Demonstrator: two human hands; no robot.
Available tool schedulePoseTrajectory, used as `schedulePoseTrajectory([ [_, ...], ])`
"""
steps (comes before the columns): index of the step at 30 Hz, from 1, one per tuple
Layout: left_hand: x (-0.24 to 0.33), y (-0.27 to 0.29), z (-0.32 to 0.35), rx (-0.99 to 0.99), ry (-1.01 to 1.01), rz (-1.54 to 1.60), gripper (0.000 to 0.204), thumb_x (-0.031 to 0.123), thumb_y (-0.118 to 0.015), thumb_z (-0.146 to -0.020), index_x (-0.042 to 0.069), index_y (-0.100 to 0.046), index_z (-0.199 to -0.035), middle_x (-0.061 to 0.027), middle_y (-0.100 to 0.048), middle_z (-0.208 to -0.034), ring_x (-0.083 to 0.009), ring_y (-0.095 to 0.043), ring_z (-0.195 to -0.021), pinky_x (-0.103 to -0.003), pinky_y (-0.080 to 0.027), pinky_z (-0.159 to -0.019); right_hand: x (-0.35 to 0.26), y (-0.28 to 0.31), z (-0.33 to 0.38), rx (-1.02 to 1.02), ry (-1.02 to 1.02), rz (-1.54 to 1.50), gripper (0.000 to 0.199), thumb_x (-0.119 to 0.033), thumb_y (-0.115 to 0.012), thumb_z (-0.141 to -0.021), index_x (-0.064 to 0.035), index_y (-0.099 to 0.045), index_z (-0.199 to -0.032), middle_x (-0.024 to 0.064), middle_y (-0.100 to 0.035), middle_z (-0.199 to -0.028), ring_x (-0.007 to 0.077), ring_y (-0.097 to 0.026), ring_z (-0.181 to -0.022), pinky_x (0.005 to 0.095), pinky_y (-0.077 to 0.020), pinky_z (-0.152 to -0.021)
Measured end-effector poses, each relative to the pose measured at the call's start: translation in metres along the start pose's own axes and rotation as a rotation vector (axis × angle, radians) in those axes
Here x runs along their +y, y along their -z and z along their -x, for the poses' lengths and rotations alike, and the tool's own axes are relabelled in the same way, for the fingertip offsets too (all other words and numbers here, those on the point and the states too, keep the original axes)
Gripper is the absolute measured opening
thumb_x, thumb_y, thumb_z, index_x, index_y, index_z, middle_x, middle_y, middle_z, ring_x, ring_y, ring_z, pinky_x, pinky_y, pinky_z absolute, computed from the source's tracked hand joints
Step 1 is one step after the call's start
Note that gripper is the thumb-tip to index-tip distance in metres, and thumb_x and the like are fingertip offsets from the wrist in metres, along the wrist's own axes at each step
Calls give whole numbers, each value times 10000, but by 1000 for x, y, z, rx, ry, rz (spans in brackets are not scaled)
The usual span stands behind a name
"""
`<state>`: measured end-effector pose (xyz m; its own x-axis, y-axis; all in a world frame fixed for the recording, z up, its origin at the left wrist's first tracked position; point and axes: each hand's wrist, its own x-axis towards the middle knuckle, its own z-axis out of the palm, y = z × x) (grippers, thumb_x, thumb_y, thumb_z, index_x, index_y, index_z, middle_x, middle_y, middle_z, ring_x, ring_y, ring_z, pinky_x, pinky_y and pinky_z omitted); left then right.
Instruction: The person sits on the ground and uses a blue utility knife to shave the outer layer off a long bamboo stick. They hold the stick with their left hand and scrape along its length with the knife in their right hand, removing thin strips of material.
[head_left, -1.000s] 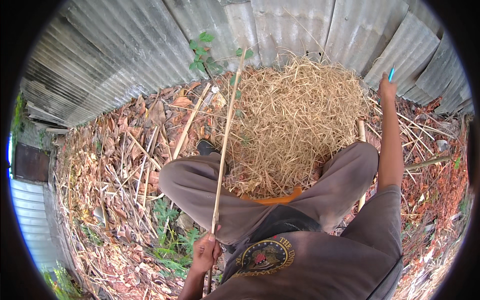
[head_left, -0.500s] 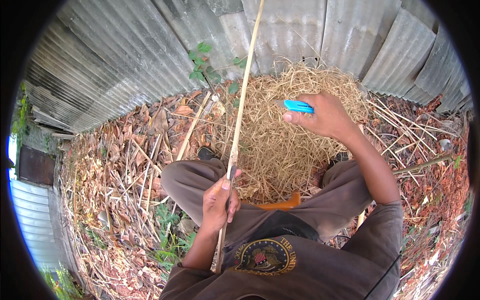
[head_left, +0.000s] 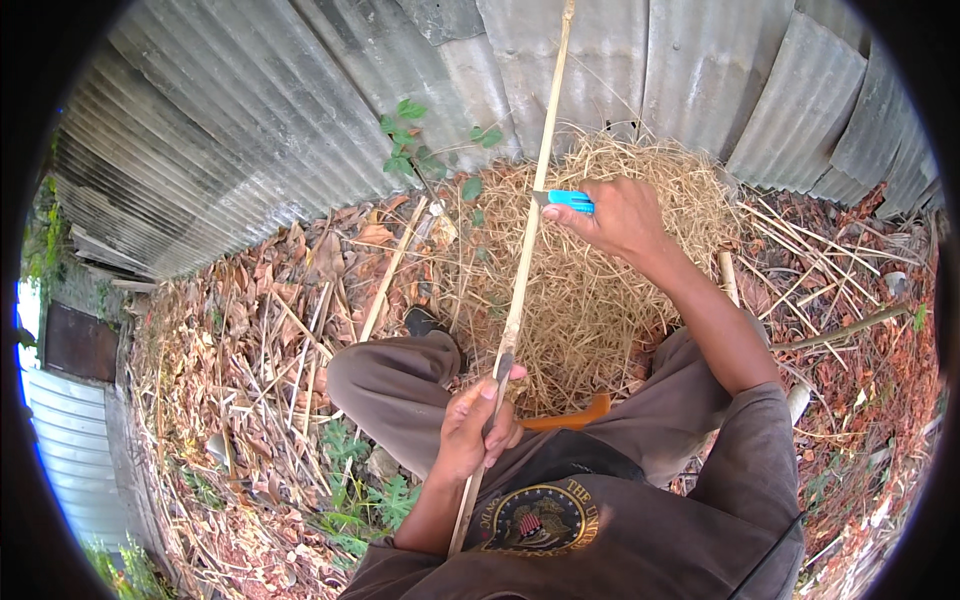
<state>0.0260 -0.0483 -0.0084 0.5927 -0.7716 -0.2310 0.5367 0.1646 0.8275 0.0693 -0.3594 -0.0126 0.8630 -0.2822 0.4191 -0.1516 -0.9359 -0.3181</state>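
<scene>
A long, pale strip that looks like split bamboo [head_left: 524,268] slants from my lap up past the straw, its far end in front of the metal fence. My left hand [head_left: 475,425] is closed around its lower part, thumb along the strip, where a small dark patch shows between the fingers. Closed on the blue handle of a utility knife [head_left: 572,200] is my right hand [head_left: 628,220], farther up the strip. The knife's short blade meets the strip's edge or lies just over it; I cannot tell how deep it bites.
Below the strip lies a heap of thin straw-like shavings [head_left: 590,290]. A corrugated metal fence [head_left: 600,70] stands behind it. Dry leaves [head_left: 265,300] and loose sticks [head_left: 815,265] cover the ground on both sides. An orange piece [head_left: 570,414] shows between my legs.
My right hand has brought the knife left to the strip. My left hand has shifted right, and the strip's far end has swung right.
</scene>
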Motion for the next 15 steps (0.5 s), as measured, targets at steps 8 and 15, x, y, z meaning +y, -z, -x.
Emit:
schedulePoseTrajectory([
  [8, 1, 2, -2, 3, 30, 54, 390, 283, -336, -1039, 0, -456, -1279, 29, -327, -494, -59, -268, -350, -234, -259, -441, -24, -5, 21, -22, 239, 43, 800, -858, -427, -718, -103, -589, -510, 56, -485, -398, 220, -542, -371, 354, -416, -365],
  [15, 4, -1, -1, -25, 45, -3, 387, 290, -317, -1044, 4, -457, -1264, 30, -331, -511, -57, -266, -368, -228, -262, -449, -8, -8, 10, 40, 271, 84, 798, -877, -444, -681, -110, -607, -534, 71, -514, -431, 234, -543, -383, 355, -425, -381],
])
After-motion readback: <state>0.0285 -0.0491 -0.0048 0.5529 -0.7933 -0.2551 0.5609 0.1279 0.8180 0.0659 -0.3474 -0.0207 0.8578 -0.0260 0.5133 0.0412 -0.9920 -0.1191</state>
